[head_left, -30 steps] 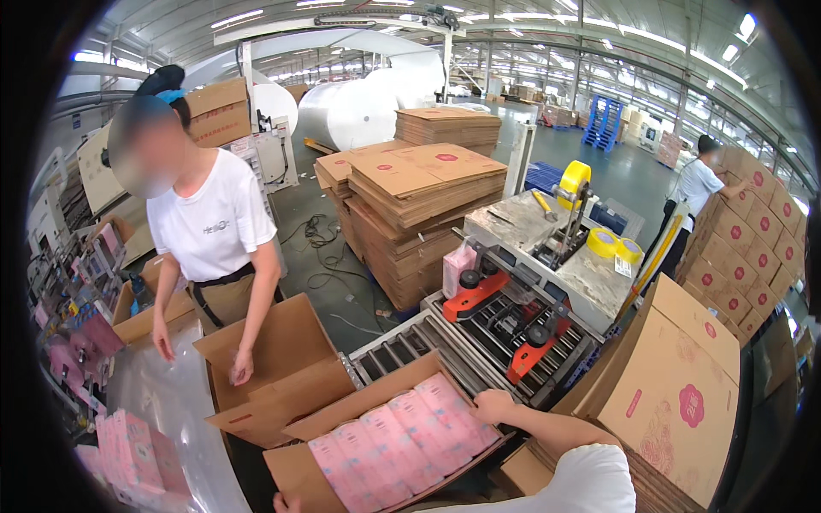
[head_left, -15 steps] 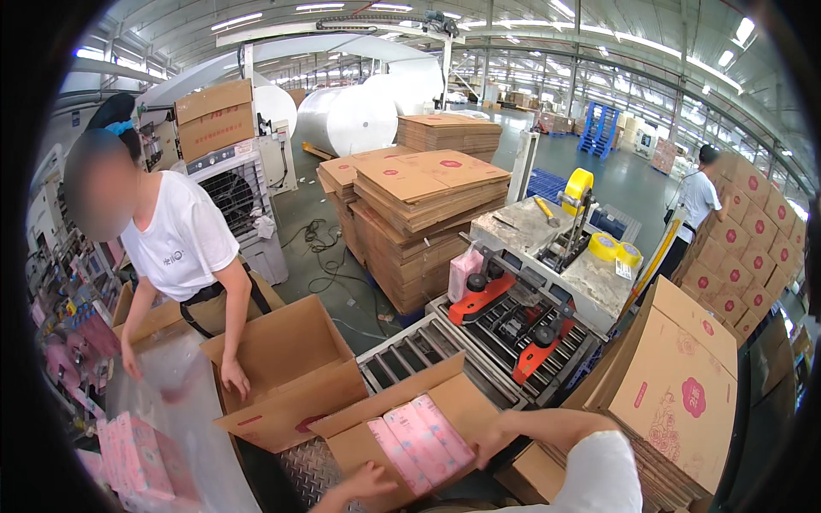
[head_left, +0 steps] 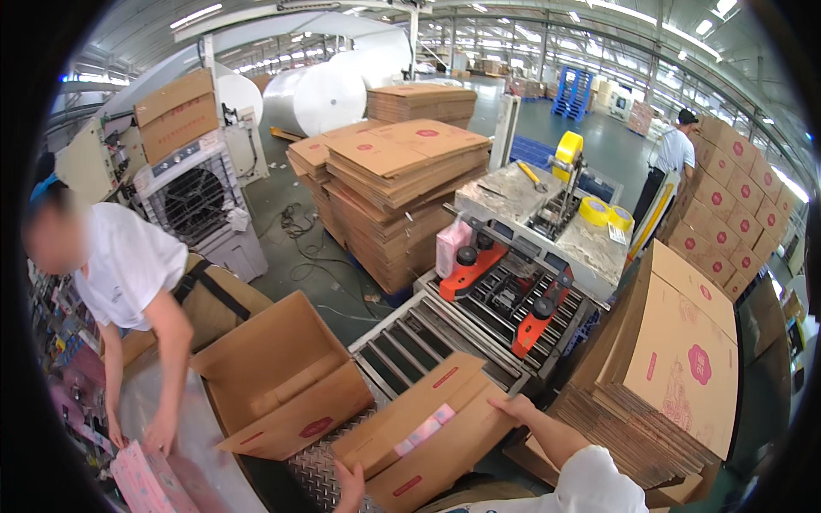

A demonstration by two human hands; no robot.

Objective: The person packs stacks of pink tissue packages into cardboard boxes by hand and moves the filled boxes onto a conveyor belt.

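A cardboard carton point(head_left: 389, 462) stands in front of me with its two long flaps folded inward. Through the gap between them shows a strip of pink plastic-wrapped packs point(head_left: 425, 430). At the carton's left end, my left hand point(head_left: 349, 486) grips the edge, partly cut off by the lower border. My right hand point(head_left: 516, 410) holds the right end, its fingers bent over the corner. Left of this carton is an open, empty carton point(head_left: 265, 359) with raised flaps.
A roller conveyor point(head_left: 402, 346) leads to a taping machine point(head_left: 530, 231) with orange side guides. Flat cartons are stacked at the right point(head_left: 658, 368) and beyond the conveyor point(head_left: 402, 188). At the left, a co-worker point(head_left: 128, 265) handles pink packs point(head_left: 145, 479) on a plastic-covered surface.
The carton's long flaps have come down over the pink packs, and my hands have moved to its ends. The co-worker has leaned down left and reached the pink packs.
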